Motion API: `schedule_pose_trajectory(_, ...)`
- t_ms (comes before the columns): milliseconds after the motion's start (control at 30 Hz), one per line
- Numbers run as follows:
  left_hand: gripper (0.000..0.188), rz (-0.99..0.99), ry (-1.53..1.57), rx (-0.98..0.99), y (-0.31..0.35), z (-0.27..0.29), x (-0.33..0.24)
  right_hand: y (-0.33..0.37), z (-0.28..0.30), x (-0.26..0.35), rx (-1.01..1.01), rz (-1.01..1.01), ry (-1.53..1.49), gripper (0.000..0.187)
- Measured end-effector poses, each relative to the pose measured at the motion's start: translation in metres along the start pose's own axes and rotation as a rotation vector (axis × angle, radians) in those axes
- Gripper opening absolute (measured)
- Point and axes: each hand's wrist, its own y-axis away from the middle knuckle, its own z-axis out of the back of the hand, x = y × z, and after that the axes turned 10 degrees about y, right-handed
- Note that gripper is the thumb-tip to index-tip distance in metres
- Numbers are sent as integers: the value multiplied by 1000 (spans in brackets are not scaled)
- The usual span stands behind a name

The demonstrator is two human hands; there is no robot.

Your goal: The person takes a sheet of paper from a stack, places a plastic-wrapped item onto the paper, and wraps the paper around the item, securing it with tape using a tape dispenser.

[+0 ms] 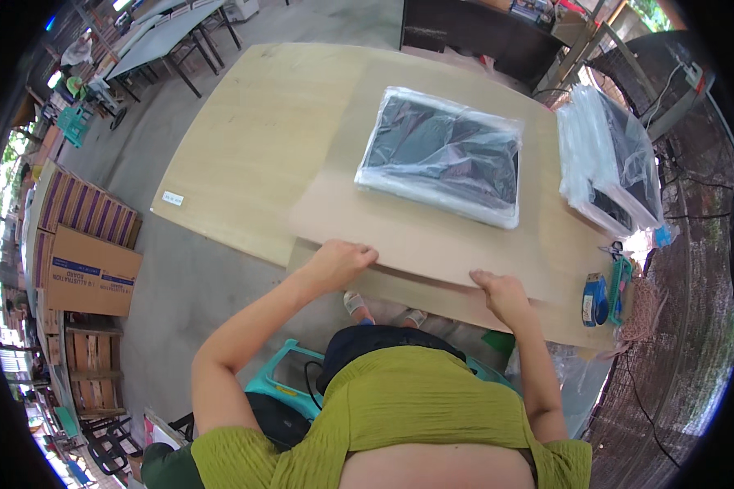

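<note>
Left hand [340, 262] grips the near edge of the brown cardboard sheet [400, 232], fingers curled over the top, thumb apparently beneath; right hand [501, 293] clamps the same edge further along, knuckles up. Both hands closed on the cardboard, set well apart. Forearms come in from the lower edge, left elbow bent out wide, right arm running nearly straight up to the edge. The sheet lies on the pale wooden table [253, 138], its near edge overhanging the table's near side. On the cardboard, toward its far half, rests a clear plastic bag of dark folded fabric [442, 155]. To the right of the cardboard, a stack of similar bagged items [607, 167]; at the table's near right corner, a blue tape dispenser [594, 298]. Left of the table, on the floor, brown cartons [90, 269]. Risk, as judged: lifting or tugging the edge unevenly could tilt the sheet and slide the slick bag off; the thin board could also crease between the two grips.
</note>
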Motion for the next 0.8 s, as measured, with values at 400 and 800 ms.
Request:
schedule_pose_trajectory(400, 30, -19, 24, 83, 11, 81, -30, 34, 72, 30, 162, -73, -110, 36)
schedule_pose_trajectory(800, 107, -14, 80, 221, -39, -61, -61, -171, 69, -130, -147, -235, -79, 20)
